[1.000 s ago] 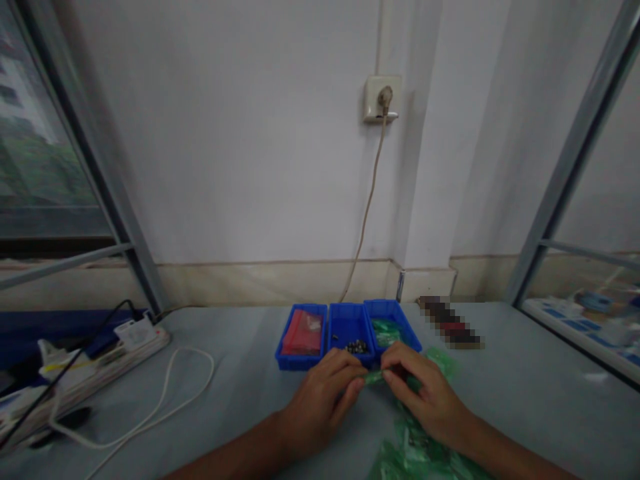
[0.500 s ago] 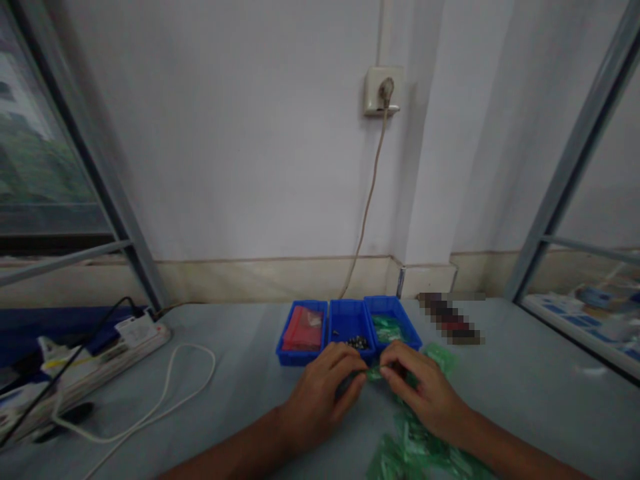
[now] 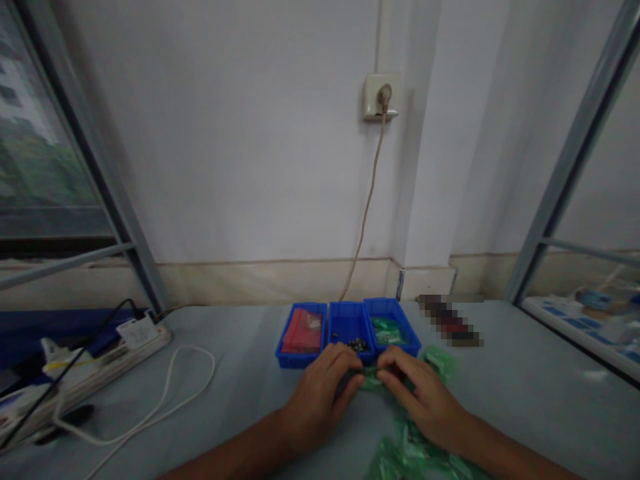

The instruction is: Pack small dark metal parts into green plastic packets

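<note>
My left hand [image 3: 320,397] and my right hand [image 3: 423,397] meet just in front of three blue bins, pinching a small green plastic bag [image 3: 371,378] between their fingertips. The left bin [image 3: 301,333] holds red bags, the middle bin [image 3: 350,330] holds small dark metal parts, and the right bin [image 3: 393,327] holds green bags. More green bags [image 3: 415,453] lie in a loose pile under my right forearm, and another green bag [image 3: 440,363] lies beside my right hand.
A white power strip [image 3: 125,340] with cables lies at the table's left, with a white cord [image 3: 165,393] looping toward the middle. A wall socket [image 3: 381,97] with a plugged cable is above the bins. A pixelated dark object [image 3: 450,323] lies right of the bins.
Both hands have lowered slightly toward the table with the green bag still between them. The fingers have shifted on the bag.
</note>
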`<state>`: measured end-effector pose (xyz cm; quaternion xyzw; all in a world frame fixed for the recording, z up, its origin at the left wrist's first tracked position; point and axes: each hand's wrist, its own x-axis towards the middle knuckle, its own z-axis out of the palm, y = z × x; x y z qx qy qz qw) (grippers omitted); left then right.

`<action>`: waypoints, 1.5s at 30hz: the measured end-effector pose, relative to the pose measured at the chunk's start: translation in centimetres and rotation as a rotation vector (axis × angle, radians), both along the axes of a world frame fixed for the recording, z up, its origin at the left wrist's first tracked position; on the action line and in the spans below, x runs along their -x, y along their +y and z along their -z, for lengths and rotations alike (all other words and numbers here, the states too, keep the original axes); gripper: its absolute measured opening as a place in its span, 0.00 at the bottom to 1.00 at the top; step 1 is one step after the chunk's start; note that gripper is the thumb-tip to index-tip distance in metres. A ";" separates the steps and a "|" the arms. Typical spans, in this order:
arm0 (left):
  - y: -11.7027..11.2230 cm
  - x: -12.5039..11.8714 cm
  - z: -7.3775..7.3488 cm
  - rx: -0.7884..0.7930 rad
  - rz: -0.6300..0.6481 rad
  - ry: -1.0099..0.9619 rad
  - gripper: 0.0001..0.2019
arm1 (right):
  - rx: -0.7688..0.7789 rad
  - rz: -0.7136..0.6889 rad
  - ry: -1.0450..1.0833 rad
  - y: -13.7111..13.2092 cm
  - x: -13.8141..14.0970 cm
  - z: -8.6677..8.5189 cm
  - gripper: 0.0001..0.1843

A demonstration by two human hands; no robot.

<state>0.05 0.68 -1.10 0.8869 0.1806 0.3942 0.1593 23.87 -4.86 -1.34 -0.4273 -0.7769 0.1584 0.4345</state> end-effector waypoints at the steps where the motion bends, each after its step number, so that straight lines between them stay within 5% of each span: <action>1: 0.0 0.0 0.2 0.014 -0.016 0.002 0.07 | 0.019 0.013 0.018 0.1 0.0 0.1 0.09; 5: 0.0 0.1 0.9 0.046 -0.053 -0.011 0.18 | 0.065 0.064 0.111 0.4 -0.1 0.6 0.09; 12: -0.1 0.0 0.0 -0.014 0.049 -0.002 0.21 | 0.059 0.070 0.129 0.4 0.2 0.3 0.11; 20: -0.1 0.1 -0.4 -0.063 -0.038 0.049 0.04 | 0.066 -0.041 0.073 -0.1 -0.2 -0.3 0.18; 30: -0.2 0.0 -0.6 -0.052 -0.035 0.028 0.07 | -0.059 -0.065 0.029 0.3 0.2 -0.5 0.10; 45: 0.0 0.1 0.5 -0.018 -0.052 -0.013 0.05 | 0.052 -0.010 -0.012 0.1 0.1 0.1 0.09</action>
